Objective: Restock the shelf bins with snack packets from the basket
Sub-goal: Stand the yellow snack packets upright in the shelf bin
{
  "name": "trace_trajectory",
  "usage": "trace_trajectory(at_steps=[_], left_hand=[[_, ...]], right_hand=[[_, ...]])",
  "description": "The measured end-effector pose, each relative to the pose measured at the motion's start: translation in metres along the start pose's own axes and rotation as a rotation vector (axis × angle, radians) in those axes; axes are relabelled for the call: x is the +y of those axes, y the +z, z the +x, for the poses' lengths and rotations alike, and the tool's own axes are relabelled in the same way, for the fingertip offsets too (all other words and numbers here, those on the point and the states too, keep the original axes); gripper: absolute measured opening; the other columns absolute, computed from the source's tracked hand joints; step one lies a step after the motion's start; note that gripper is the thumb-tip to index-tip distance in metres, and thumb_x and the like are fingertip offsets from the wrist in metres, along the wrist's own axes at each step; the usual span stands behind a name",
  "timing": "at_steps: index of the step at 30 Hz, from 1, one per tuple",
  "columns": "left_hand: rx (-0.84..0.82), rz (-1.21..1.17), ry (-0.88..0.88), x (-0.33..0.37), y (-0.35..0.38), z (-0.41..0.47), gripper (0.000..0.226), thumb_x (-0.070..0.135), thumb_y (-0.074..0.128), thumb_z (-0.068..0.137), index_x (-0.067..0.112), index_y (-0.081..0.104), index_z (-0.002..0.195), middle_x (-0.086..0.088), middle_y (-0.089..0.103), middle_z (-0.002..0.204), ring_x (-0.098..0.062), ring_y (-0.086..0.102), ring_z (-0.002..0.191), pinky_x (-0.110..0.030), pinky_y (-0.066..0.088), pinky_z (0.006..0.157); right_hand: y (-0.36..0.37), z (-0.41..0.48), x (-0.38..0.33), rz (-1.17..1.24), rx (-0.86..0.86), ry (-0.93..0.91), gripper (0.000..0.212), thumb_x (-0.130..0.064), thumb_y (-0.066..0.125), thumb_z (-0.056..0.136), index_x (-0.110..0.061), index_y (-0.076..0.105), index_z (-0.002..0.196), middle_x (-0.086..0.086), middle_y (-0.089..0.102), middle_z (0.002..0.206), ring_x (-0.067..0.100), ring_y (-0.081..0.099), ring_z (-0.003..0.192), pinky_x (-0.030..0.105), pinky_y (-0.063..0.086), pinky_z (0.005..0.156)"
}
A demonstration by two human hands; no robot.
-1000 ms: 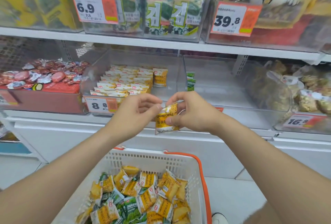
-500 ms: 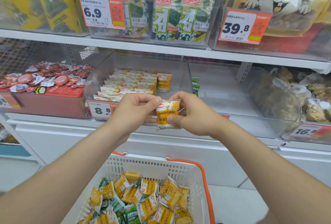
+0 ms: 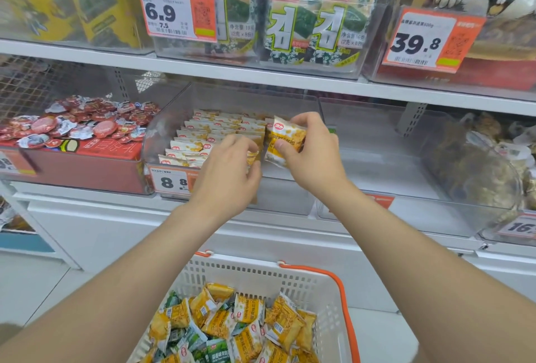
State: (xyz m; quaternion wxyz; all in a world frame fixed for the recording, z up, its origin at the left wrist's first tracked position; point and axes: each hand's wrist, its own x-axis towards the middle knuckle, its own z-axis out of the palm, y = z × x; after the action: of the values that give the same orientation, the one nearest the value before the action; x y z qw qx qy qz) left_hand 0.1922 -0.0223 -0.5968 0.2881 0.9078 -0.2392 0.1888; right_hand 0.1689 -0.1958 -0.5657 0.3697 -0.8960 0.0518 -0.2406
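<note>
- Fingers and thumb of the right hand pinch a yellow snack packet by its right edge, holding it upright with the printed face toward the camera.
- The packet is held at the right side of a clear bin on the middle shelf, just beside the rows of matching packets standing inside it.
- Just to its left is the left hand, its fingers curled at the bin's front edge against a sliver of yellow wrapper; whether they grip it cannot be told.
- A price tag on the bin's front reads 8.8 and is partly covered by the left wrist.
- To the right stands a second clear bin; to the left, a red box is heaped with red-wrapped snacks.
- On the white shelf above, seaweed packs sit in clear bins, with orange tags marked 6.9 and 39.8 clipped to bin fronts.
- Below and between the two forearms is a white basket with an orange handle, holding a loose pile of yellow and green packets.
</note>
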Motion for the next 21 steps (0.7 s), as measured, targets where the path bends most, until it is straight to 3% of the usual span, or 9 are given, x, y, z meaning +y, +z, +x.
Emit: trace_trajectory(at_steps=[2, 4, 7, 10, 14, 17, 21], left_hand=[[-0.059, 0.075, -0.018, -0.008, 0.002, 0.006, 0.032, 0.031, 0.061, 0.098, 0.015, 0.064, 0.125, -0.006, 0.060, 0.126, -0.028, 0.056, 0.119, -0.043, 0.046, 0.101], [-0.122, 0.133, -0.052, -0.014, 0.002, 0.012, 0.042, 0.041, 0.058, 0.096, 0.014, 0.062, 0.129, -0.008, 0.058, 0.128, -0.031, 0.056, 0.119, -0.044, 0.048, 0.099], [-0.181, 0.331, -0.093, -0.017, 0.000, 0.021, 0.065, 0.059, 0.040, 0.084, 0.017, 0.062, 0.128, -0.009, 0.059, 0.129, -0.034, 0.057, 0.118, -0.045, 0.044, 0.094], [-0.257, 0.425, -0.067, -0.023, -0.003, 0.033, 0.078, 0.067, 0.032, 0.077, 0.021, 0.061, 0.132, -0.009, 0.056, 0.141, -0.031, 0.048, 0.133, -0.049, 0.038, 0.104], [-0.422, 0.419, -0.001, -0.039, -0.001, 0.044, 0.092, 0.075, 0.018, 0.077, 0.028, 0.043, 0.152, -0.005, 0.028, 0.168, -0.025, 0.020, 0.155, -0.058, 0.015, 0.124], [-0.505, 0.390, 0.031, -0.045, 0.002, 0.047, 0.088, 0.072, 0.018, 0.082, 0.029, 0.033, 0.157, -0.003, 0.018, 0.172, -0.025, 0.011, 0.158, -0.059, 0.008, 0.126], [-0.534, 0.364, 0.022, -0.047, 0.003, 0.048, 0.087, 0.073, 0.020, 0.084, 0.030, 0.031, 0.158, -0.001, 0.015, 0.172, -0.024, 0.011, 0.158, -0.060, 0.009, 0.126]], right_hand=[[0.008, 0.010, 0.000, -0.117, -0.019, 0.024, 0.042, -0.028, 0.072, 0.096, -0.019, 0.051, 0.131, 0.006, 0.064, 0.118, 0.022, 0.045, 0.100, 0.031, 0.036, 0.078], [0.018, 0.020, 0.000, -0.236, -0.052, 0.047, 0.042, -0.027, 0.070, 0.097, -0.017, 0.052, 0.133, 0.014, 0.064, 0.121, 0.035, 0.056, 0.109, 0.039, 0.047, 0.082], [0.036, 0.037, 0.001, -0.359, -0.148, 0.122, 0.038, -0.019, 0.066, 0.098, -0.009, 0.053, 0.132, 0.023, 0.059, 0.123, 0.047, 0.059, 0.114, 0.042, 0.049, 0.083], [0.055, 0.058, 0.006, -0.420, -0.220, 0.209, 0.042, -0.010, 0.064, 0.094, -0.005, 0.048, 0.133, 0.023, 0.059, 0.127, 0.045, 0.060, 0.118, 0.039, 0.047, 0.081], [0.076, 0.088, 0.014, -0.420, -0.180, 0.336, 0.054, -0.017, 0.064, 0.096, -0.008, 0.040, 0.143, 0.017, 0.055, 0.140, 0.037, 0.052, 0.133, 0.042, 0.049, 0.098], [0.086, 0.109, 0.018, -0.376, -0.058, 0.438, 0.054, -0.014, 0.066, 0.094, -0.014, 0.042, 0.143, 0.012, 0.053, 0.144, 0.037, 0.041, 0.141, 0.046, 0.046, 0.103], [0.093, 0.131, 0.029, -0.400, -0.090, 0.418, 0.050, -0.005, 0.066, 0.090, -0.011, 0.049, 0.137, 0.012, 0.060, 0.138, 0.034, 0.054, 0.133, 0.036, 0.048, 0.097]])
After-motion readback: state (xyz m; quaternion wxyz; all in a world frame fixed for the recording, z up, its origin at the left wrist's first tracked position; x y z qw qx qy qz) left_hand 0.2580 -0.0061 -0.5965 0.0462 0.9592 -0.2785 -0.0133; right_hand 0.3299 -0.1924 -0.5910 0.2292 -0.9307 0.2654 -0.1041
